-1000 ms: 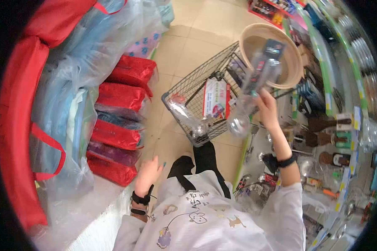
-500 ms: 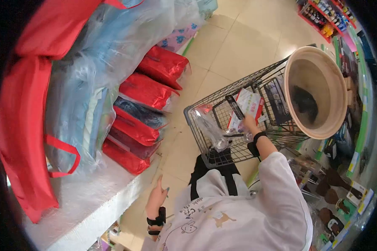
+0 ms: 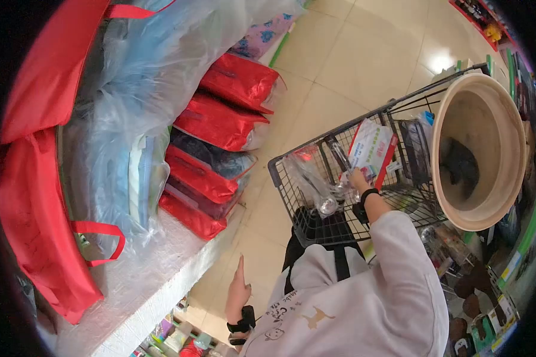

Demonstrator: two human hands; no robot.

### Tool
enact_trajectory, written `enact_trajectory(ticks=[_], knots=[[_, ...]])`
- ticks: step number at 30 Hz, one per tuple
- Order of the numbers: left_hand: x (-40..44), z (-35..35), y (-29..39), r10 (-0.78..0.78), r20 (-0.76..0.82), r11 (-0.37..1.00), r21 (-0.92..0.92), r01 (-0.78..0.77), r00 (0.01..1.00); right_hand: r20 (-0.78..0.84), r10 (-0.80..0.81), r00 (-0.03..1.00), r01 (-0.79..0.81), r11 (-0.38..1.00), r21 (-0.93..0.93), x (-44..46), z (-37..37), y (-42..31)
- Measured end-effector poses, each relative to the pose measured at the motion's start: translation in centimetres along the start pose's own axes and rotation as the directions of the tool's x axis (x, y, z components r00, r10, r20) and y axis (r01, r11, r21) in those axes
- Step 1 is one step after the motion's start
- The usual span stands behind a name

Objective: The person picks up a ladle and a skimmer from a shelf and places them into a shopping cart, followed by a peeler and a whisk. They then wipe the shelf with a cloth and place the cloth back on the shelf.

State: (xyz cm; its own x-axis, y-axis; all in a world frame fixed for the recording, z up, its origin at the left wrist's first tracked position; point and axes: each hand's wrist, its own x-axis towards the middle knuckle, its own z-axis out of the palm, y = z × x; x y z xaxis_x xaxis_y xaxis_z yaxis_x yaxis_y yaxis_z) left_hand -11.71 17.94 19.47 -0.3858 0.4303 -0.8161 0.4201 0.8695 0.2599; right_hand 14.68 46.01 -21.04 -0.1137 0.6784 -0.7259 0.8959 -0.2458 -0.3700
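My right hand [image 3: 359, 180] reaches down into the wire shopping cart [image 3: 393, 208], its fingers closed around a dark-handled utensil in clear packaging [image 3: 337, 152]. Left of it in the cart lies another clear-wrapped utensil [image 3: 315, 187] with a round metal end. A red and white printed package [image 3: 372, 149] is just beyond my hand. My left hand [image 3: 238, 291] hangs beside my body over the floor, a finger stretched out, holding nothing. Both wrists wear black bands.
A large beige basin [image 3: 482, 152] with a dark object inside sits at the cart's far right. Red zippered bags [image 3: 214, 122] are stacked on a white ledge [image 3: 155, 285] at left, beside plastic-wrapped blue goods [image 3: 137, 77]. Shelves of utensils [image 3: 476, 297] stand at lower right.
My right hand has brought the packaged utensil from above the cart's right side down into it. The cart and basin now appear farther right. My left hand stays free.
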Motion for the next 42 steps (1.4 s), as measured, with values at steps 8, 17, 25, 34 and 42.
enact_trajectory(ticks=[8,17,25,34,42], knots=[[2.0,-1.3,2.1,0.052,0.021,0.998,0.017,-0.053,0.998,-0.151,0.037,0.988,-0.022,0.995,0.102,-0.8,-2.8,-2.3],[5.3,-3.9,2.4,0.391,0.073,0.869,0.298,-0.394,0.918,-0.115,-0.198,0.973,0.22,0.949,0.225,-10.4,-7.9,-5.8],[10.0,-5.0,-1.1,0.77,0.201,0.51,0.376,-0.774,0.605,-0.566,-0.112,0.817,0.49,0.652,0.579,-23.4,-5.4,-3.0],[10.7,-4.4,-2.7,0.674,0.549,0.258,0.451,-0.854,0.494,-0.355,0.387,0.851,0.209,0.371,0.905,-43.6,5.4,1.3],[8.3,-0.7,0.9,0.518,0.784,-0.052,0.428,-0.902,0.342,-0.288,0.761,0.581,0.284,0.142,0.948,-56.3,16.0,3.3]])
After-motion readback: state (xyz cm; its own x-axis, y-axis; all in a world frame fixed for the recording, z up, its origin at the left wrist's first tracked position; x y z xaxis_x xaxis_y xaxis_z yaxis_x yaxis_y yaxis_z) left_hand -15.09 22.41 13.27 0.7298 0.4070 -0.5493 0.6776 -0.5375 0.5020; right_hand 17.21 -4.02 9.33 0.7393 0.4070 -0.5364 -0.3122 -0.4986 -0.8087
